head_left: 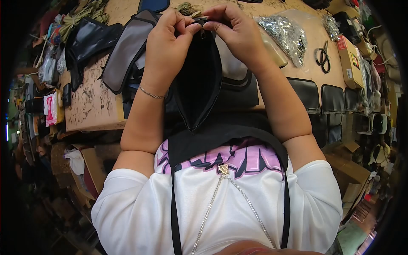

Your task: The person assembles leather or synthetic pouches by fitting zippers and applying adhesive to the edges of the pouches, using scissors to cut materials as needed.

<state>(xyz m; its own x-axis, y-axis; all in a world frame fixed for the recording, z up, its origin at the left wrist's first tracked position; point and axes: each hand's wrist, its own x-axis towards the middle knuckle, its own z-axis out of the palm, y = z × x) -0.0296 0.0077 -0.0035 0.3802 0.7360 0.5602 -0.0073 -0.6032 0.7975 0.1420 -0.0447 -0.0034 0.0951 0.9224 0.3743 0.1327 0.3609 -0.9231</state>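
A black zipper pouch [198, 80] hangs between my arms, its long mouth gaping and its lower tip pointing toward my apron [204, 142]. My left hand [171, 36] pinches the pouch's far end between thumb and fingers. Right beside it, my right hand [231, 36] pinches the same end. A small metal zipper pull [203, 34] shows between the two thumbs. Grey panels with black edging [127, 55] lie just left of my left hand. Beneath my right wrist lies another grey, black-edged piece [231, 63].
Black-handled scissors [323, 57] lie on the table at right, near a plastic bag of shiny metal parts [284, 36] and a cardboard box [350, 63]. Black pouch pieces [304, 94] line the front edge. Black sheet material [91, 40] is at left.
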